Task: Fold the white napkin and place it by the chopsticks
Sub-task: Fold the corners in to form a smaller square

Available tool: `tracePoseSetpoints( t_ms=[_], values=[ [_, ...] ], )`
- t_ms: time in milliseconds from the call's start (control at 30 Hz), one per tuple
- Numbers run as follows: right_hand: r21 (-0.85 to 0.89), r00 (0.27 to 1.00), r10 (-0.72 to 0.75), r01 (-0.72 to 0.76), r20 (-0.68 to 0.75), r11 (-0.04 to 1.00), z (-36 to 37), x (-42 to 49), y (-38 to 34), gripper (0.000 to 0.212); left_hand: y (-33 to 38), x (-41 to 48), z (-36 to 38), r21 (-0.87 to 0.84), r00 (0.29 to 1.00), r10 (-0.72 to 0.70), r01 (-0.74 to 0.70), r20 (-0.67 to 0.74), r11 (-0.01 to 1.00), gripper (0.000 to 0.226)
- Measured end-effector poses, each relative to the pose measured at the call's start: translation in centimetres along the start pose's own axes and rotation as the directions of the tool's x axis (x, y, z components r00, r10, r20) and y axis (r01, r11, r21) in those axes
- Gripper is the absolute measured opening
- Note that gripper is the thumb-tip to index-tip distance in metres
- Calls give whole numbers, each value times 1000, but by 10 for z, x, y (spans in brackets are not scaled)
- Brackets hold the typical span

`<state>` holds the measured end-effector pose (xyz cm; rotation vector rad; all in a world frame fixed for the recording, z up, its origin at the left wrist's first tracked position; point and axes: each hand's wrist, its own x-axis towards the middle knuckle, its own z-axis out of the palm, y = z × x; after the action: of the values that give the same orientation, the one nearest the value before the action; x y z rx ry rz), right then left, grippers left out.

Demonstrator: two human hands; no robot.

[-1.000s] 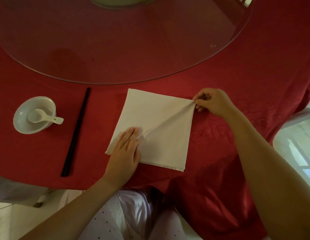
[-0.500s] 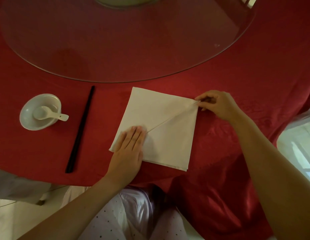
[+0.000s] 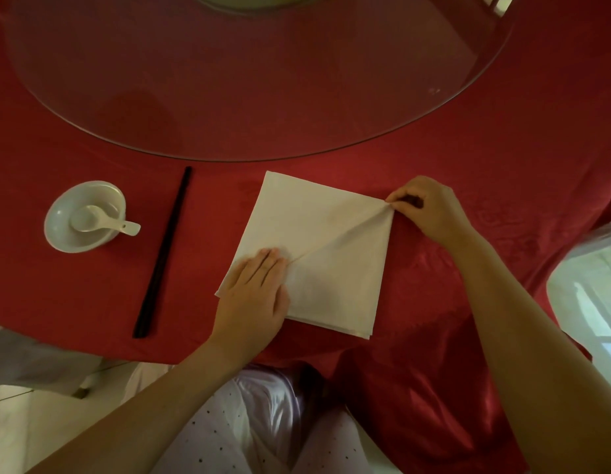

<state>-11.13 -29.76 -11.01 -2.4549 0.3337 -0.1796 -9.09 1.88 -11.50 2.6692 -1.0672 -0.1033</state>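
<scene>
The white napkin (image 3: 317, 234) lies as a folded square on the red tablecloth, with a diagonal crease running from its near-left part to its far-right corner. My left hand (image 3: 254, 295) presses flat on the napkin's near-left corner, fingers together. My right hand (image 3: 430, 208) pinches the far-right corner between thumb and fingers. The black chopsticks (image 3: 163, 251) lie side by side to the left of the napkin, pointing away from me, about a hand's width from its left edge.
A white bowl (image 3: 63, 230) holding a white spoon (image 3: 102, 222) sits left of the chopsticks. A large glass turntable (image 3: 263, 97) covers the table's far part. The table's near edge drops off just behind the napkin, with tablecloth folds (image 3: 416, 388) hanging on the right.
The diagonal fold has been drawn tighter and flatter toward the right corner. Both hands stay on their corners; my left hand has slid slightly along the crease.
</scene>
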Motion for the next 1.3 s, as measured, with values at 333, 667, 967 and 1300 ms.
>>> tracePoseSetpoints(
  t_ms=[333,667,967,1300],
  values=[
    [-137,986,-80,59,-149,989,4,-17,1,24,18,50,31,62,996,59,-64,70,996,52],
    [-485,989,-110,48,-101,873,7,-30,5,27,15,40,33,123,996,69,-74,48,990,55],
    [-451,961,-114,221,253,864,65,-46,-52,63,14,40,35,127,996,58,-66,66,990,58],
    [-502,991,108,-53,81,864,52,-24,-19,62,-2,25,31,140,998,32,-40,60,989,64]
  ],
)
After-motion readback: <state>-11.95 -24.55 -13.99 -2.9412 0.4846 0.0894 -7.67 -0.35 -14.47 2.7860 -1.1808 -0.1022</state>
